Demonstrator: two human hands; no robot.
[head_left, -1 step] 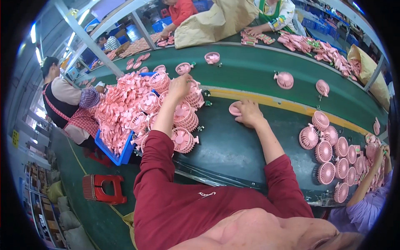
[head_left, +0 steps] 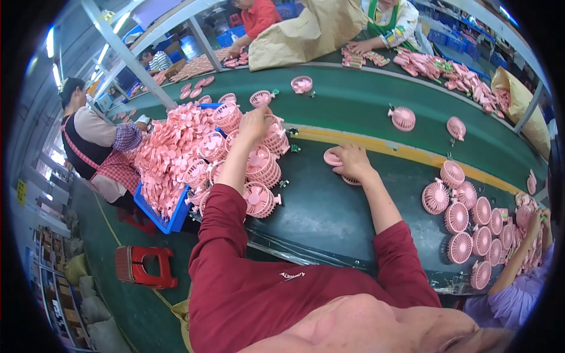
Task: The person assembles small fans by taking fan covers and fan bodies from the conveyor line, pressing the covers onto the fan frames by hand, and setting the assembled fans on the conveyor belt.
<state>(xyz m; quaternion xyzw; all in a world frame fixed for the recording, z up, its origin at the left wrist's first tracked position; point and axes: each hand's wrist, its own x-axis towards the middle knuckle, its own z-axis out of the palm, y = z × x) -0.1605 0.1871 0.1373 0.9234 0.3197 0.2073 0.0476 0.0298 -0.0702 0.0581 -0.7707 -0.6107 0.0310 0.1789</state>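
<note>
My left hand (head_left: 255, 125) reaches over piled pink fan housings (head_left: 263, 170), its fingers bent onto the rim of a pink fan housing (head_left: 276, 136) at the back of the pile. Beneath my right hand (head_left: 353, 162), on the dark green work surface (head_left: 306, 206), lies a round pink fan cover (head_left: 331, 157); thumb and fingers close around its edge. Another curved pink rim (head_left: 352, 181) peeks out below the palm, mostly hidden. Left of the housings, a blue crate (head_left: 175, 222) is heaped with loose pink fan blades (head_left: 168, 156).
Pink handheld fan heads (head_left: 461, 247) stand grouped at the right, near a co-worker's arm (head_left: 518, 262). Beyond a yellow strip (head_left: 406, 152), a green belt (head_left: 353, 97) carries scattered fan parts. A co-worker (head_left: 97, 138) stands at the left, behind a red stool (head_left: 150, 266).
My right hand has shifted slightly, and a second pink rim now shows below its palm. The left hand stays at the pile. The whole view has moved a little.
</note>
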